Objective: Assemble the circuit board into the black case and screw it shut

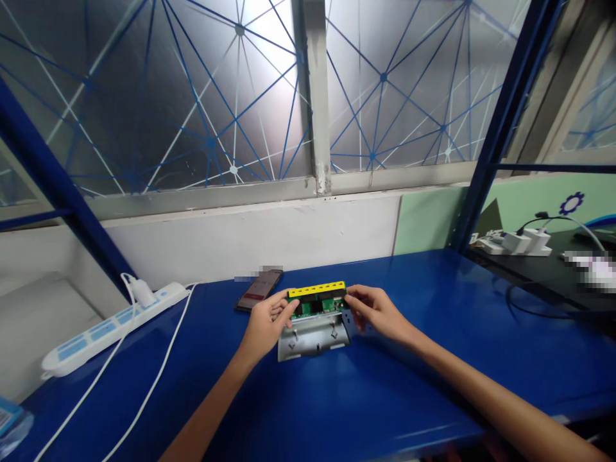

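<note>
Between my two hands is a green circuit board (332, 304) with black parts on it and a yellow strip of ports (317, 289) along its far edge. My left hand (269, 319) pinches the board's left end, thumb on top. At the right end, my right hand (373, 309) grips it between thumb and fingers. Just below and nearer to me, an open grey metal housing (315, 340) lies on the blue table (385, 398), its inner side with small posts facing up. The board's near edge overlaps the housing's far side; whether they touch I cannot tell.
A phone (260, 289) lies behind my left hand. On the left is a white power strip (115, 327) with a plug and white cables running to the front edge. Blue frame posts (500, 128) rise at both sides. Chargers (527, 240) sit on a dark surface at right.
</note>
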A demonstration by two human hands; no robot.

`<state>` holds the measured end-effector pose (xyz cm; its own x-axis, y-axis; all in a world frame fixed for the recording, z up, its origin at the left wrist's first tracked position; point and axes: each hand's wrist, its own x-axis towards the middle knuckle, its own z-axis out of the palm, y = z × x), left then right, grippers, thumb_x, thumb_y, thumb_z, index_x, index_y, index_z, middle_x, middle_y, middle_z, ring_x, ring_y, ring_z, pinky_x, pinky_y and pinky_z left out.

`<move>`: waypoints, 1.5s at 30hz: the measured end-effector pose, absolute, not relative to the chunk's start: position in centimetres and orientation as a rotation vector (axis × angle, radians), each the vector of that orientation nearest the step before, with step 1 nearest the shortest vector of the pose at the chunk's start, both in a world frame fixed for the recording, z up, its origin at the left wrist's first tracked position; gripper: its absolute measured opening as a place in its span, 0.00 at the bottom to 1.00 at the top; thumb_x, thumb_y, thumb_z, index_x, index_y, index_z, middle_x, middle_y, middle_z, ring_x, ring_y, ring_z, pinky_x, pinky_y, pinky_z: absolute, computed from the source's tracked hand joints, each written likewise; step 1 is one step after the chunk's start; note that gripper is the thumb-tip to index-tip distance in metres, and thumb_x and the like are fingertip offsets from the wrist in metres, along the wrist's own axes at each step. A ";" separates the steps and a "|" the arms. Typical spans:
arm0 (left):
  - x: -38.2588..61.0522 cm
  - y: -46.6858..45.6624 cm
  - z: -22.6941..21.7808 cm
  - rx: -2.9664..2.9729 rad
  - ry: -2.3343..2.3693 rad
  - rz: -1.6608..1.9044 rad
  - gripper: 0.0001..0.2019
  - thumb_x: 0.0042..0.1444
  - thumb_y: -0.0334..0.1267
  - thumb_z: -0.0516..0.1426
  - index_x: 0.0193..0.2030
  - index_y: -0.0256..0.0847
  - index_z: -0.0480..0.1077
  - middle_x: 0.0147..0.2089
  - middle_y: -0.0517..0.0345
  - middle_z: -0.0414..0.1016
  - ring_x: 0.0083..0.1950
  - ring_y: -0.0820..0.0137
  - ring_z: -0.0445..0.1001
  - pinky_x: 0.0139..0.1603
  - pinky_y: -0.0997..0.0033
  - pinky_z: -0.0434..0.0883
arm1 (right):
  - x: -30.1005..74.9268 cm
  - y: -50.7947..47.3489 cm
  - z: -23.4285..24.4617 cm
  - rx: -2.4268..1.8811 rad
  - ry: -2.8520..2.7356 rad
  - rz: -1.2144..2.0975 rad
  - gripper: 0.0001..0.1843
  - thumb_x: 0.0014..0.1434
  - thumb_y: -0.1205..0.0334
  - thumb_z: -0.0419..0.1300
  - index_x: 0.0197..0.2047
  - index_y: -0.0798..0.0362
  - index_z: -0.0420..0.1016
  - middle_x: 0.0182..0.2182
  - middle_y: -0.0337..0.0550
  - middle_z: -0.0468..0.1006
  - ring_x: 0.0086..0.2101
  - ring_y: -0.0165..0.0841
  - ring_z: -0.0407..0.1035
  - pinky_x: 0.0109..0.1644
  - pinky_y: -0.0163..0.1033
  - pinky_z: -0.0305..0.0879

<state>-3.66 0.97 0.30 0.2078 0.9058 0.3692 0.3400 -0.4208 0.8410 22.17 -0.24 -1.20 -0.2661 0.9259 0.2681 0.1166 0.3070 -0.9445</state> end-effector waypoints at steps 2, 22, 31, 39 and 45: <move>-3.6 1.0 0.3 1.831 1.147 1.182 0.22 0.55 0.48 0.59 0.50 0.33 0.71 0.22 0.65 0.68 0.21 0.72 0.70 0.25 0.74 0.66 | 22.2 -0.4 -1.0 -0.952 -1.638 1.094 0.22 0.62 0.47 0.55 0.48 0.57 0.71 0.17 0.32 0.68 0.16 0.29 0.64 0.20 0.34 0.63; -3.9 1.0 0.7 1.777 1.141 1.080 0.17 0.58 0.50 0.57 0.28 0.37 0.71 0.16 0.63 0.67 0.18 0.74 0.66 0.21 0.76 0.60 | 22.3 -0.4 -0.8 -0.941 -1.589 1.057 0.24 0.63 0.50 0.56 0.56 0.57 0.64 0.19 0.30 0.66 0.16 0.28 0.65 0.19 0.35 0.64; -3.7 0.9 1.0 1.841 1.164 1.058 0.20 0.59 0.50 0.56 0.23 0.37 0.70 0.16 0.62 0.68 0.18 0.74 0.65 0.22 0.77 0.59 | 22.5 -0.7 0.1 -0.859 -1.550 1.060 0.17 0.63 0.50 0.56 0.47 0.53 0.64 0.18 0.28 0.66 0.14 0.27 0.65 0.18 0.34 0.62; -4.0 1.3 0.4 1.781 1.114 1.091 0.16 0.59 0.49 0.58 0.32 0.35 0.73 0.16 0.62 0.70 0.18 0.75 0.66 0.21 0.77 0.62 | 22.6 -0.7 0.0 -0.795 -1.525 1.083 0.14 0.62 0.52 0.58 0.46 0.50 0.61 0.21 0.28 0.67 0.16 0.27 0.67 0.18 0.33 0.63; -4.0 1.3 0.3 1.739 1.145 1.097 0.19 0.58 0.49 0.58 0.41 0.31 0.75 0.17 0.61 0.70 0.18 0.72 0.70 0.20 0.77 0.62 | 22.3 -1.2 0.3 -0.758 -1.541 1.098 0.17 0.61 0.52 0.59 0.49 0.50 0.62 0.22 0.29 0.67 0.17 0.28 0.68 0.19 0.34 0.65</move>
